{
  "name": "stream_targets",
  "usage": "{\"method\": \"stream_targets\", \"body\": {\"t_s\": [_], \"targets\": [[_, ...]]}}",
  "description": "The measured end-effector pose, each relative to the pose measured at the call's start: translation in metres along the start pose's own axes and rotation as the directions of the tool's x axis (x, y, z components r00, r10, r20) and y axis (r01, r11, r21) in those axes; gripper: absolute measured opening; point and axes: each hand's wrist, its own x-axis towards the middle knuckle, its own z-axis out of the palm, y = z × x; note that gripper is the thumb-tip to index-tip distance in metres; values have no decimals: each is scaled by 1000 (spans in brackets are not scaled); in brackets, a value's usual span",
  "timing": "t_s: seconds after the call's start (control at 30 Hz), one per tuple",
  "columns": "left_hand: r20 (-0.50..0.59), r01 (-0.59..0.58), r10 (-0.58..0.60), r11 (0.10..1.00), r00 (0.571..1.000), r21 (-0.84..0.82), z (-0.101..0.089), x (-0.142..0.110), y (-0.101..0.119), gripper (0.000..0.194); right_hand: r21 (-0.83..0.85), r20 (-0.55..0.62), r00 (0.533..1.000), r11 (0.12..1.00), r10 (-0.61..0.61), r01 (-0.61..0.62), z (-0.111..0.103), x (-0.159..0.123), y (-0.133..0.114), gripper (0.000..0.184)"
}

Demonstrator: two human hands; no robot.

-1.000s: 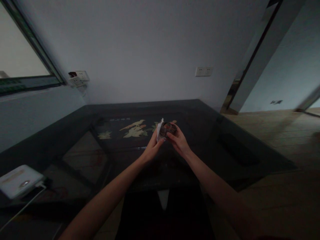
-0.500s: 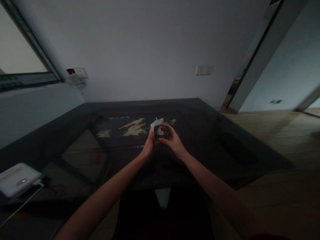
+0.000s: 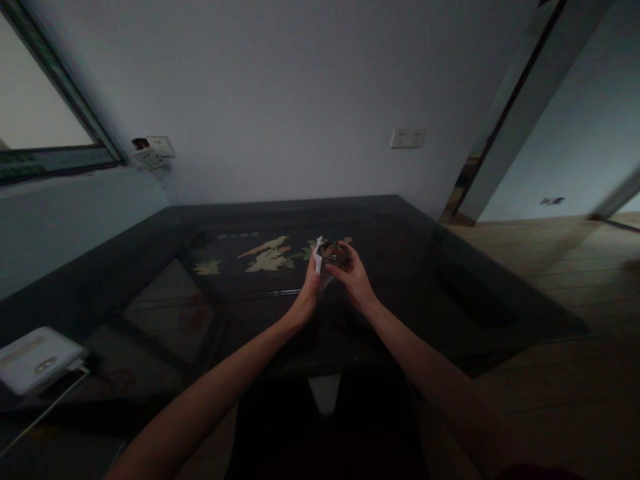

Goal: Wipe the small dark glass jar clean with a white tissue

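Over the dark table, both hands meet around a round, see-through glass (image 3: 336, 253), its open rim turned toward me. My right hand (image 3: 357, 279) grips it from the right, thumb at the near side and fingers round the far side. At the left side of the glass, my left hand (image 3: 307, 298) is closed on a white tissue (image 3: 318, 259) that sticks up past its fingers. The tissue lies against the glass. In the dim light the glass's exact shape and its lower part cannot be made out.
The glossy dark table (image 3: 400, 233) carries a bird-and-flower picture (image 3: 270, 257). A white box-like device (image 3: 37, 360) with a cable sits at the left edge. A dark flat object (image 3: 475, 297) lies on the right. Behind stands a wall with sockets (image 3: 408, 138).
Both hands have shifted slightly right with the glass. The tissue has moved from over the rim to the glass's left side, and more of the opening shows.
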Motion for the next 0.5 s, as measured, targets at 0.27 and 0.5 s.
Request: {"method": "stream_targets", "body": {"t_s": [0.27, 0.5], "targets": [[-134, 104, -128, 980, 983, -172, -11, 11, 2, 63, -46, 195, 981, 999, 17, -8, 6, -10, -9, 73], [-86, 216, -263, 908, 961, -358, -7, 11, 24, 67, -54, 257, 965, 998, 56, -43, 8, -12, -12, 74]]}}
